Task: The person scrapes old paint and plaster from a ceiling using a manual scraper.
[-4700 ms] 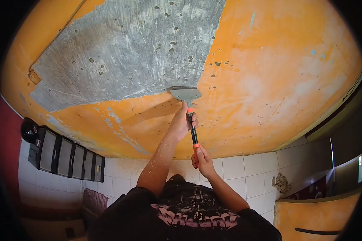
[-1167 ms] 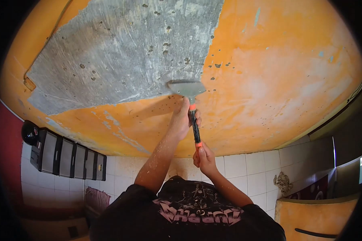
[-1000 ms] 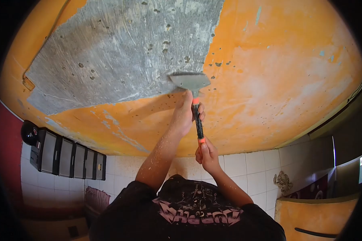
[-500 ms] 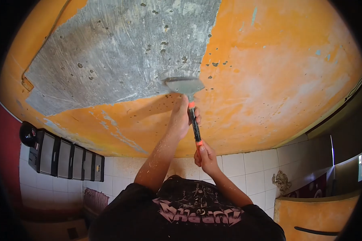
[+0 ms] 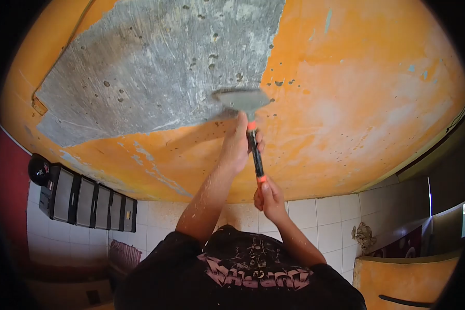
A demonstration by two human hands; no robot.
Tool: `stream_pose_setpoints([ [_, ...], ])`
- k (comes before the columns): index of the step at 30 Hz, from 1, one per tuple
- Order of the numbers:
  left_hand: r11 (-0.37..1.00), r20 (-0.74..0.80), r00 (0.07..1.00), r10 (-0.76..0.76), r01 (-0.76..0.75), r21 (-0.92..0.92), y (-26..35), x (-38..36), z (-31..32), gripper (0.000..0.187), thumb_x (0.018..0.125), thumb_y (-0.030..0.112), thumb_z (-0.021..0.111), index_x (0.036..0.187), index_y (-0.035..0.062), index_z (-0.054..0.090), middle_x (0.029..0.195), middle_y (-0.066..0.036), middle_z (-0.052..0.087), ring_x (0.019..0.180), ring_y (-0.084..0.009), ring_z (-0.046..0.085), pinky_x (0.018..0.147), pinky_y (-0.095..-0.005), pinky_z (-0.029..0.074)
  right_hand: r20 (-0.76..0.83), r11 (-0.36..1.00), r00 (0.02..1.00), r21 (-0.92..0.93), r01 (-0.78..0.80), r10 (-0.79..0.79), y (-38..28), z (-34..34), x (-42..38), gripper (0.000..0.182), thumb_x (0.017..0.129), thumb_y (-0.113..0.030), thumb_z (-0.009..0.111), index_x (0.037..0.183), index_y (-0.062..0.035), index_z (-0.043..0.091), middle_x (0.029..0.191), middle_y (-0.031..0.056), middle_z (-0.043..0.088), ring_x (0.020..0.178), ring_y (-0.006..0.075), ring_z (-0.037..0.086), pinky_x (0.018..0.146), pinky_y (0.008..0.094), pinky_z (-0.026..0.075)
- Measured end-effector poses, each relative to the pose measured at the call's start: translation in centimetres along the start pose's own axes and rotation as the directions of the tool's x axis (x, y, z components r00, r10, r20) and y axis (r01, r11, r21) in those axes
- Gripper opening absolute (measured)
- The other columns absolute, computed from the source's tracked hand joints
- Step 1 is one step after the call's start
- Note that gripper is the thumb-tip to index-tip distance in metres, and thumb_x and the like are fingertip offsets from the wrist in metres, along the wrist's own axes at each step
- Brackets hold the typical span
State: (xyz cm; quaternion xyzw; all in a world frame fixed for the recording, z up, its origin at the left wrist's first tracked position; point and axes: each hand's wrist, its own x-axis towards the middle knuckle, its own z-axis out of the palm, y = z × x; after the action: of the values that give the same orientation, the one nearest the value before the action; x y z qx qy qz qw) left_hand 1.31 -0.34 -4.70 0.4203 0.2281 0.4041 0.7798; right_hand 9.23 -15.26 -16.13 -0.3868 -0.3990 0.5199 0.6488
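Note:
Both hands are on a wide-bladed scraper (image 5: 258,154) with a black handle and orange bands. My left hand (image 5: 240,147) is closed round the upper handle, its thumb pointing up toward the blade and its fingertips showing on the far side. Lower down, my right hand (image 5: 270,200) grips the handle's end. The slightly blurred grey blade (image 5: 245,98) lies at the wall, over the border between bare grey plaster (image 5: 155,77) and orange paint (image 5: 346,103). Whether its whole edge touches cannot be seen. Pale flecks cling to my left forearm.
A black drawer unit (image 5: 88,201) stands at the left with a black helmet (image 5: 39,169) beside it. White tiles (image 5: 325,211) cover the floor. A crumpled cloth-like thing (image 5: 364,235) lies at the right, near an orange ledge (image 5: 408,279). A cable (image 5: 62,54) runs down the wall.
The scraper has moved up the wall and slightly right, with both hands still on it. The whole view has shifted a little.

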Motion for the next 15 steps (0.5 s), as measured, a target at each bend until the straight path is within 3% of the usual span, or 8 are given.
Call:
stream_pose_setpoints([
  [6, 1.0, -0.027, 0.999, -0.02, 0.02, -0.005, -0.3, -0.8, -0.5, 0.048, 0.102, 0.059, 0.039, 0.097, 0.011, 0.043, 0.068, -0.006, 0.051, 0.058, -0.0204, 0.054, 0.058, -0.0348, 0.046, -0.052, 0.998, 0.998, -0.043, -0.049, 0.046, -1.0, 1.3, -1.2, 0.036, 0.108, -0.034, 0.041, 0.124, -0.004, 0.052, 0.062, -0.0042, 0.038, 0.046, 0.0041, 0.036, 0.042, 0.0211, 0.03],
  [9, 0.999, 0.003, 1.0, -0.025, 0.025, -0.039, 0.6, -0.3, 0.3, 0.051, 0.101, 0.064, 0.036, 0.092, 0.0148, 0.046, 0.068, -0.004, 0.048, 0.06, -0.0208, 0.05, 0.061, -0.0365, 0.043, 0.052, 0.999, 0.998, 0.029, -0.031, 0.029, -1.8, 0.3, 0.0, 0.034, 0.108, -0.039, 0.039, 0.107, -0.0068, 0.049, 0.06, -0.0005, 0.039, 0.044, 0.0083, 0.036, 0.041, 0.024, 0.032],
  [14, 1.0, 0.055, 0.998, 0.027, -0.027, -0.001, 1.1, -0.1, 0.8, 0.052, 0.099, 0.066, 0.036, 0.095, 0.0154, 0.045, 0.067, -0.004, 0.048, 0.058, -0.0207, 0.05, 0.06, -0.0366, 0.043, -0.027, 0.998, 0.999, -0.054, -0.023, 0.022, -2.5, 1.0, -0.4, 0.032, 0.107, -0.039, 0.042, 0.11, -0.0083, 0.05, 0.063, -0.0019, 0.036, 0.046, 0.0078, 0.036, 0.041, 0.0233, 0.032],
  [15, 0.999, 0.034, 0.999, 0.019, -0.018, -0.028, 0.6, -0.4, 0.8, 0.05, 0.101, 0.063, 0.036, 0.095, 0.014, 0.045, 0.068, -0.004, 0.049, 0.057, -0.0206, 0.051, 0.059, -0.0364, 0.044, -0.038, 0.998, 0.999, -0.049, -0.034, 0.033, -2.1, 0.7, -0.8, 0.033, 0.107, -0.037, 0.042, 0.12, -0.0071, 0.049, 0.062, -0.0026, 0.037, 0.047, 0.0064, 0.036, 0.042, 0.0221, 0.032],
])
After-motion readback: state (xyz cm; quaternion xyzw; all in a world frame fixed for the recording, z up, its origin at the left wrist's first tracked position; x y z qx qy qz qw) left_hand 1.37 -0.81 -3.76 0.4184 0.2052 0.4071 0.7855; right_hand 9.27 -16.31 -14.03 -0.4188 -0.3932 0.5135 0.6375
